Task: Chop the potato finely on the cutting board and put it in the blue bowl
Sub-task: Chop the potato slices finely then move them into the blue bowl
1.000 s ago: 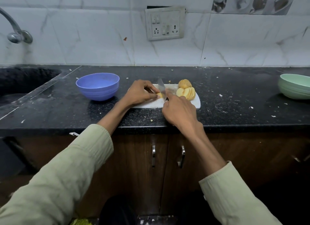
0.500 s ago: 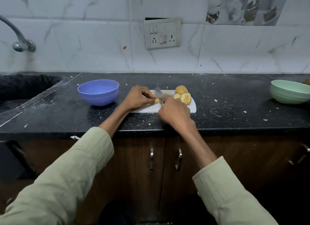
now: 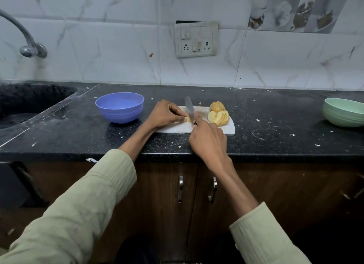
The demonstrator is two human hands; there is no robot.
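A black sink basin (image 3: 29,102) is sunk into the speckled black countertop (image 3: 275,129) far to the left of the white cutting board (image 3: 229,128), and a curved metal tap (image 3: 25,41) is fixed to the marble-tiled wall above it. The blue bowl (image 3: 119,107) is set on the countertop just left of the cutting board, not touching it; nothing can be made out inside it. The left hand (image 3: 164,114) is laid over the board's left end, its fingertips curled and pinched on a small yellow potato piece (image 3: 188,118), most of which is hidden by the fingers. The blade of the kitchen knife (image 3: 190,109) is pressed against that piece, pointing away from the person. Its handle is wrapped by the right hand (image 3: 208,139), which covers the board's near middle edge. A fan of potato slices (image 3: 219,117) is leaned together on the board's right part, with an uncut potato chunk (image 3: 217,106) touching them at the back. A switch and socket plate (image 3: 196,39) is mounted on the wall above the board. A pale green bowl (image 3: 344,112) is stood well to the right of the board. White scraps are scattered across the countertop.
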